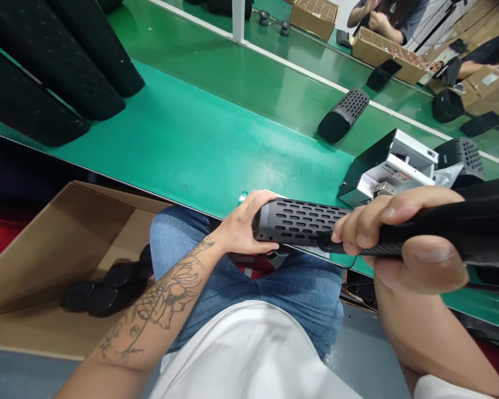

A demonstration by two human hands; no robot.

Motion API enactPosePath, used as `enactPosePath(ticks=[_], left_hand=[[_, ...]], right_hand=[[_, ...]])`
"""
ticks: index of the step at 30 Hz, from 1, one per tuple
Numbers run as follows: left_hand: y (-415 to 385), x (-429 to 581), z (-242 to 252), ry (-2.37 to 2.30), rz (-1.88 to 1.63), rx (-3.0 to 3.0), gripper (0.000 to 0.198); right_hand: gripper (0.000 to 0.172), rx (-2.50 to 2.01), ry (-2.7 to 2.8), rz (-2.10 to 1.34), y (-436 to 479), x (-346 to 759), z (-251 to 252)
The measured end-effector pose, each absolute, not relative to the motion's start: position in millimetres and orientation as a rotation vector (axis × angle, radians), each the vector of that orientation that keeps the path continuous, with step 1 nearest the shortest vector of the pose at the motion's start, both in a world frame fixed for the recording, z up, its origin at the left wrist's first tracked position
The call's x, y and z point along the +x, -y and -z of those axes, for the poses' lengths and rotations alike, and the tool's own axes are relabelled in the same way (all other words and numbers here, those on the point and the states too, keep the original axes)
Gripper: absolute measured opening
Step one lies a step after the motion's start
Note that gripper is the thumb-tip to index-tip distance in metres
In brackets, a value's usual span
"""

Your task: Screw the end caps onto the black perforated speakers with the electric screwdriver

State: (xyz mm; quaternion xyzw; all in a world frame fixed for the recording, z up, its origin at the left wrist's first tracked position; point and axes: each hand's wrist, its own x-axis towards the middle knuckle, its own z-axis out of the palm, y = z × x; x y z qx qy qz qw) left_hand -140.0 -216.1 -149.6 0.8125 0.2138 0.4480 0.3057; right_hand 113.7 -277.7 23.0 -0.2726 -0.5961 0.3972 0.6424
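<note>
Black slotted casing [305,221]: held at the edge of the green bench [199,149], directly right of the left hand [243,224], above the person's jeans [183,233].
Casing's long axis: runs left to right, from the left hand's palm toward the right hand [382,221], whose fingertips overlap the view of its other end.
Left hand: clamped around the casing's left end, thumb and fingers on opposite sides; it is the nearer of the two.
Right hand: wrapped around a long black body [482,227] with a ribbed grip, which extends off to the right; whether it touches the casing cannot be told.
Silver device [399,172]: stands just ahead of the right hand, with a second slotted casing [349,111] farther ahead.
Carton [37,244]: sits open below and left of the left hand, dark rounded parts [112,288] inside.
Co-worker's hand [378,22]: far ahead of the right hand.
</note>
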Motion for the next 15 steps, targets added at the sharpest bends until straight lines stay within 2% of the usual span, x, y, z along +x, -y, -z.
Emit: enactPosePath(ticks=[11, 15], left_hand=[[215.8, -140.7, 151.4, -0.571, -1.187, 2.149, 0.118], [216.2, -142.0, 153.3, -0.555, -1.213, 2.176, 0.117]], right_hand=[[0.020, -0.653, 1.477, -0.976, 275.6, 112.0, -26.6], [0.029, -0.649, 1.440, -0.899, 272.0, 123.1, -40.5]])
